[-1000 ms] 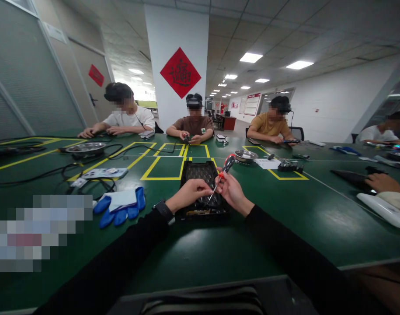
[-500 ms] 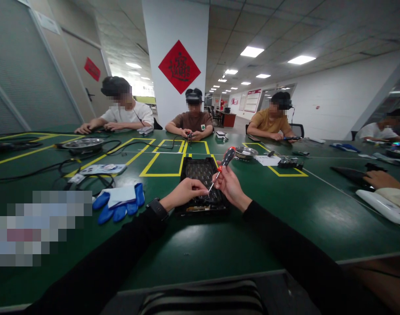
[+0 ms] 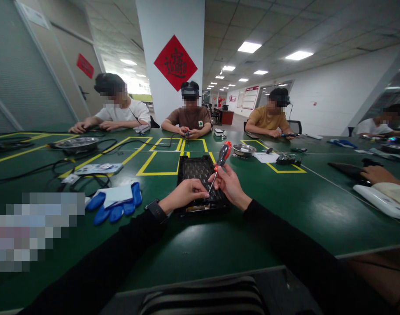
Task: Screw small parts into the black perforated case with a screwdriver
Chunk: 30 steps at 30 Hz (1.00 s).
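Note:
A screwdriver [image 3: 224, 152] with a red and dark grey handle is gripped in my right hand [image 3: 230, 183], its thin metal shaft slanting down to the left. My left hand [image 3: 183, 194] is closed in a pinch by the screwdriver's tip; whatever sits between thumb and finger is too small to make out. Both hands are above an open black plastic case [image 3: 195, 165] with a patterned dark interior. Along its near edge a brownish part shows. My hands hide the middle of the case.
Left of me lie blue gloves [image 3: 116, 210] with a white cloth on them, and black cables [image 3: 58, 168]. Metal dishes [image 3: 244, 149] and small black parts [image 3: 286, 159] stand farther off. Several co-workers sit around the green table; one's hand [image 3: 378, 175] is at the right.
The screwdriver's handle has tipped more upright and a little left, while its tip stays by my left fingertips. The whole view has shifted slightly.

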Each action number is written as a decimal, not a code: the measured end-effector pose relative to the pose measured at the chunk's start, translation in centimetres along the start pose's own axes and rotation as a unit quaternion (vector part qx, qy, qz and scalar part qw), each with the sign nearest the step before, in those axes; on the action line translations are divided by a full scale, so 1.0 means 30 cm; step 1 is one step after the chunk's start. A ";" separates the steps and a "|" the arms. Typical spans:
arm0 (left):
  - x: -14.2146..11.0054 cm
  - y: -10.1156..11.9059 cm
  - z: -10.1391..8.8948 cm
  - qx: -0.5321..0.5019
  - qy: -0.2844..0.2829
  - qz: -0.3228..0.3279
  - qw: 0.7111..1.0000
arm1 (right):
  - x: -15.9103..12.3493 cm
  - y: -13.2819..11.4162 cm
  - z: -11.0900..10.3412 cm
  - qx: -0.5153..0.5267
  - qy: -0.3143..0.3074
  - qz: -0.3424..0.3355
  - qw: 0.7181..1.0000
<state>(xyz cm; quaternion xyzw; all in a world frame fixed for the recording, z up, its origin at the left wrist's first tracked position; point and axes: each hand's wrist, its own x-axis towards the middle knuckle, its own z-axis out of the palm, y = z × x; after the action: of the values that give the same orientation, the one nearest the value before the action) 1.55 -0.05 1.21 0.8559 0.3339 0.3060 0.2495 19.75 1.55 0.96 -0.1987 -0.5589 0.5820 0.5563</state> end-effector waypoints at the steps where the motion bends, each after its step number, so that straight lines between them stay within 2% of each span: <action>1: 0.000 -0.001 -0.001 -0.002 0.001 0.005 1.000 | -0.001 -0.001 0.001 0.000 0.000 -0.002 1.000; 19: 0.000 -0.009 0.004 0.015 0.011 0.027 0.999 | -0.002 -0.012 0.002 0.023 0.005 0.015 1.000; 30: -0.005 -0.018 0.009 0.041 0.004 -0.004 0.999 | 0.000 -0.005 0.000 0.010 0.000 0.009 1.000</action>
<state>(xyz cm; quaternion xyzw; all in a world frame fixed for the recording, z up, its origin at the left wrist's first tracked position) 1.44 0.13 0.63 0.8629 0.3510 0.2941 0.2138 19.81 1.52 1.10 -0.1984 -0.5516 0.5924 0.5526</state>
